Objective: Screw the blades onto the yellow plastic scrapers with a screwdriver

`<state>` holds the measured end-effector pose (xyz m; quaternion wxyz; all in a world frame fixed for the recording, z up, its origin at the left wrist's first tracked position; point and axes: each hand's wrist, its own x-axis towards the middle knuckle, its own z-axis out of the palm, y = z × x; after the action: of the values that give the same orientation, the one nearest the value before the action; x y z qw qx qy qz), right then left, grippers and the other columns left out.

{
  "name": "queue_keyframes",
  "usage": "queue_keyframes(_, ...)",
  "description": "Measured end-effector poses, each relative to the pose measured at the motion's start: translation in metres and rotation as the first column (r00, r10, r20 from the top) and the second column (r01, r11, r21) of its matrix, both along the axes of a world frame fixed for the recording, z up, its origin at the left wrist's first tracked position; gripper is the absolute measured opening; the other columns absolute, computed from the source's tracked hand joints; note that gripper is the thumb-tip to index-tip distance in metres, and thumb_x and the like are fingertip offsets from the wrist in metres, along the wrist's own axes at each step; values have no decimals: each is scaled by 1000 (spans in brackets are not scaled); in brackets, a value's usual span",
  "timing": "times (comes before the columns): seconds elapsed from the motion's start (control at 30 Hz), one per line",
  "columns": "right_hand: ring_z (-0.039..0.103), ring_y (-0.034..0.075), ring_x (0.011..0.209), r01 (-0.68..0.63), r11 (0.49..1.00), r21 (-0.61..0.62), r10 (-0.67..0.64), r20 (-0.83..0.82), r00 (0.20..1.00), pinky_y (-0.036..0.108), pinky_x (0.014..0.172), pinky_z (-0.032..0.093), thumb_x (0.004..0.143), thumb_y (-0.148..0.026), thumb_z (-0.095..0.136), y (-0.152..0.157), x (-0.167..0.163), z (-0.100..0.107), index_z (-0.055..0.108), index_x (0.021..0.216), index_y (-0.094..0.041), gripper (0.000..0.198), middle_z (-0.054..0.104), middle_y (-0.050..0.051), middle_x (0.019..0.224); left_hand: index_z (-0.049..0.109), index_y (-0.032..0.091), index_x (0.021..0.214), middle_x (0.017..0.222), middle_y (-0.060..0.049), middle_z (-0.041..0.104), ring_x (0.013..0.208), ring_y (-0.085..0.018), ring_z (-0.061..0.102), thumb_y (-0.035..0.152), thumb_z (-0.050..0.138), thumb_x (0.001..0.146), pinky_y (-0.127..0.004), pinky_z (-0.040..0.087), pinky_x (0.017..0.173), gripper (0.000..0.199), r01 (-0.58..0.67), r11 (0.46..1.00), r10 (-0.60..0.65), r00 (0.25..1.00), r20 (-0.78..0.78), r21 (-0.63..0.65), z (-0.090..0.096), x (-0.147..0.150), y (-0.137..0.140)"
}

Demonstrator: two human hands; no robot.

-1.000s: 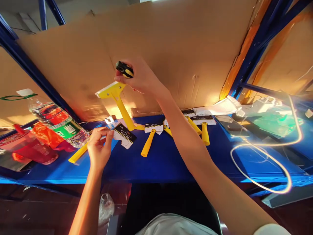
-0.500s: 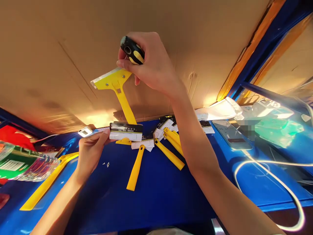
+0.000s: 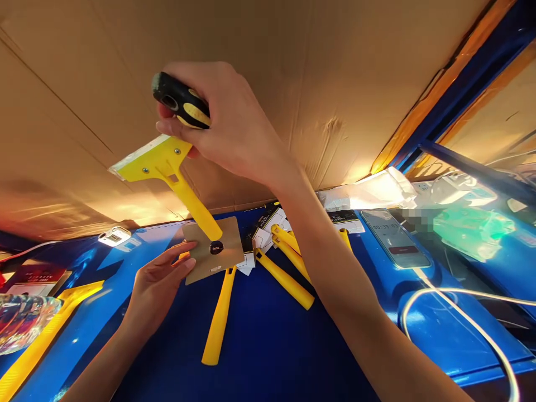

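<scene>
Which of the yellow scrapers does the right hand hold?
The yellow scraper raised before the cardboard: the right hand grips its wide head, and its handle slants down. The other yellow scrapers lie about the blue tabletop.

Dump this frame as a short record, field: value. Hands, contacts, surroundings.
right hand: holds scraper, head up, plus black-and-yellow tool
left hand: pinches brown card at its left edge
overlap: scraper's lower end in front of brown card; contact unclear
surface: blue table
table, middle: yellow handles, printed cards
table, right: phone, white cable at its near end
left border: clear bottle, cut off by frame
behind: cardboard
</scene>
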<state>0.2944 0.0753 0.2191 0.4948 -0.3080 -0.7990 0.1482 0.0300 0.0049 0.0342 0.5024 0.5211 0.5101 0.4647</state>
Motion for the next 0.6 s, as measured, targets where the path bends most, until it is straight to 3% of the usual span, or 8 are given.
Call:
queue_keyframes(0.1,65,15,110,-62,996,67,65,-44,997,21,80,59,103,-24,60,3,-3,-5,60,91,-24,12,69,-2,104,92,37,111,117,-6,87,95,-35,84,46,97,74,-47,73,77,39,-18,998,21,999,49,-62,2,0,-3)
queue_keyframes(0.2,68,14,98,-169,984,53,172,-66,983,21,76,60,103,-26,60,6,-6,-10,60,90,-25,13,68,-3,101,93,37,105,119,-6,87,101,-38,84,44,94,72,-53,72,84,33,-32,995,41,995,95,-96,7,-2,-4)
queue_keyframes(0.3,67,14,93,-149,988,42,151,-38,988,22,76,59,102,-26,61,8,-11,-14,57,85,-26,17,67,-4,97,93,38,107,120,-8,86,108,-43,83,42,87,73,-59,71,88,35,-25,993,42,988,149,-115,13,-5,-5)
queue_keyframes(0.43,69,17,100,-96,995,-1,96,40,995,25,85,61,102,-31,59,8,-17,-15,59,87,-28,16,72,-4,101,92,35,114,141,-9,80,125,-50,76,41,78,76,-67,67,97,41,-9,992,35,978,207,-129,20,-11,-9)
queue_keyframes(0.6,68,25,124,-5,994,-112,10,43,999,29,88,63,97,-50,69,8,-21,-16,66,102,-33,17,80,-5,123,91,28,119,141,-13,79,130,-52,73,37,69,69,-72,66,97,55,37,992,1,953,302,-122,21,-15,-9)
